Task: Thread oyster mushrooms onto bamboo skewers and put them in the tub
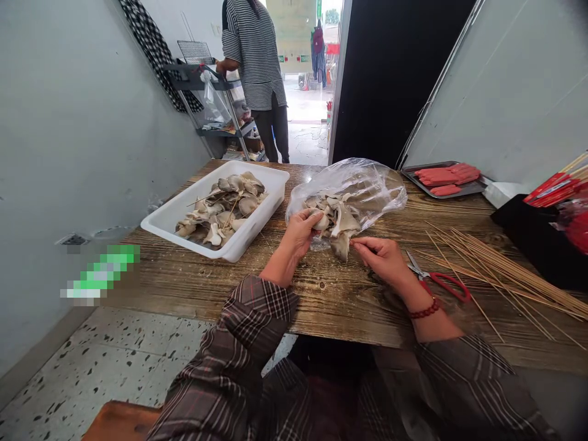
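A clear plastic bag (376, 184) lies on the table, its mouth toward me, with grey-white oyster mushrooms (346, 220) heaped in the opening. My left hand (299, 236) is closed at the left of the heap, its thumb pressed on a pale mushroom piece. On the other side, my right hand (383, 258) pinches the edge of a grey mushroom cap (340, 248) that hangs at the front of the heap. Left of the bag, a white plastic tub (260, 229) holds more oyster mushrooms, some with thin sticks among them.
Red-handled scissors (448, 285) and many loose bamboo skewers (500, 263) lie right of my right hand. A dark tray (475, 187) of pink-red food stands at the back right, near a black container (533, 245). Beyond the table, a person (257, 61) stands beside a shelf cart (197, 79).
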Demonstrator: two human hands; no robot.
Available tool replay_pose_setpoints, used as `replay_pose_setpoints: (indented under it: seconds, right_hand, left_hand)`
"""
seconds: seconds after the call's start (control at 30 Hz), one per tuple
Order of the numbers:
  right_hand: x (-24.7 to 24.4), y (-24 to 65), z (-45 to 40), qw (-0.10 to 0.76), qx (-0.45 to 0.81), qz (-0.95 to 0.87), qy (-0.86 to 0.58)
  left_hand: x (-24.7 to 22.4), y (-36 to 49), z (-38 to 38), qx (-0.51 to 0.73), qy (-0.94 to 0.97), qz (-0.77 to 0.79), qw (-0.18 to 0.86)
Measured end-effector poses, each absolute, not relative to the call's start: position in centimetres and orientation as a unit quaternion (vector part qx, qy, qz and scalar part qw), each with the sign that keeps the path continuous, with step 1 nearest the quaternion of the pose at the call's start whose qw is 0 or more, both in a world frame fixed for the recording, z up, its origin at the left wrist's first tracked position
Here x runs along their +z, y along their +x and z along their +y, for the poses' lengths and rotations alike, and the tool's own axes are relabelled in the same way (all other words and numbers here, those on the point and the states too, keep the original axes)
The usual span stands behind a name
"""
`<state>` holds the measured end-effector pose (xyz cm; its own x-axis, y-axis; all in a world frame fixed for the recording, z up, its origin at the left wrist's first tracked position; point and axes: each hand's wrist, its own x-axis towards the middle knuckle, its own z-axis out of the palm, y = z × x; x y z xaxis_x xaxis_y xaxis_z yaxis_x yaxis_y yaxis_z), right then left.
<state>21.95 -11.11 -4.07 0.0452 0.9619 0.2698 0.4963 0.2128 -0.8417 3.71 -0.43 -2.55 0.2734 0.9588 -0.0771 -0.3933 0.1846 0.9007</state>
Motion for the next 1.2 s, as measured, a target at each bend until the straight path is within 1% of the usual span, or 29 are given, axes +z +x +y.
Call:
replay_pose_setpoints:
  seconds: [0.23,0.7,1.2]
  right_hand:
    - [-4.31,21.42,-11.06,0.437,0.245,-0.648,-0.573]
    - [-4.51,21.44,-11.04,0.449,0.255,-0.640,-0.570]
    - [-4.67,21.37,-10.92,0.452,0.248,-0.635,-0.576]
  left_hand:
    - [-3.11,3.67,-0.19,0.514,0.457,0.373,0.623]
    - [-2.23,3.47,-0.38,0.505,0.413,0.383,0.654]
    - [-2.77,3.60,-0.29,0.502,0.459,0.372,0.632]
